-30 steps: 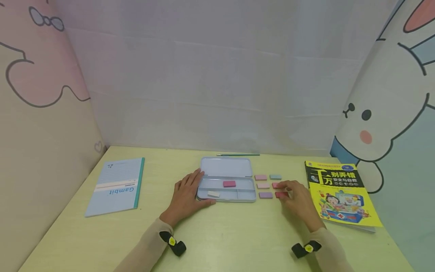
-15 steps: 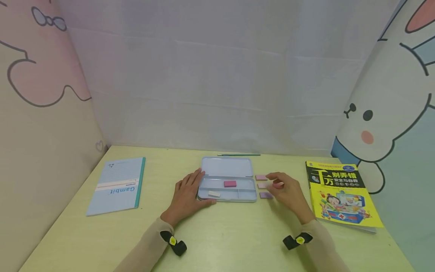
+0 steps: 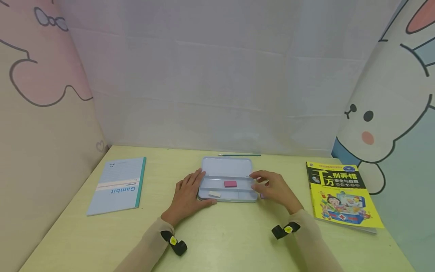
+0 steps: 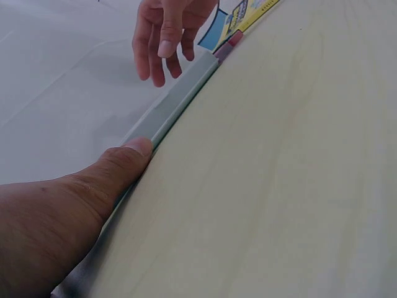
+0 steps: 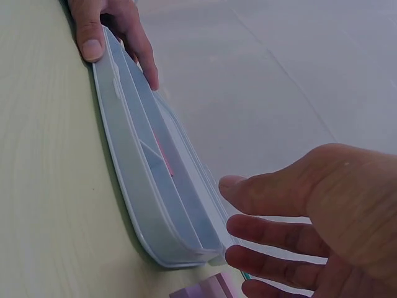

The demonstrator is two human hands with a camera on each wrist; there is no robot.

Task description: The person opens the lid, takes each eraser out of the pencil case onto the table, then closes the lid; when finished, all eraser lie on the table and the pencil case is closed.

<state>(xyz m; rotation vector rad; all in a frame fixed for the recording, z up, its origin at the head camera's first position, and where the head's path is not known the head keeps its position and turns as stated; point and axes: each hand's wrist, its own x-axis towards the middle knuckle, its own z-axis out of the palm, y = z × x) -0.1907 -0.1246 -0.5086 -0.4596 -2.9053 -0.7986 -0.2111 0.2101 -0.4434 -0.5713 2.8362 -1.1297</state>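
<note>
A pale blue pencil case [image 3: 247,195] lies on the table with its lid [image 3: 227,167] folded back. In its long rear compartment is a pink eraser [image 3: 230,184]; a white eraser [image 3: 214,193] lies in the front left one. My left hand [image 3: 187,192] holds the case's left end, thumb along the front wall and fingers toward the back. My right hand [image 3: 273,187] hovers at the right end, thumb and fingers spread with nothing between them. Below it, a purple eraser [image 5: 201,288] shows in the right wrist view. Other erasers beside the case are mostly hidden by this hand.
Behind the lid lies a thin green pencil [image 3: 239,155]. A blue notebook [image 3: 117,187] is at the left of the table, and a yellow and black book [image 3: 343,198] at the right. White sheeting [image 3: 217,75] closes off the back.
My right hand has moved left from the rightmost erasers, across the rows, to the case's right end. My left hand and the case have stayed put.
</note>
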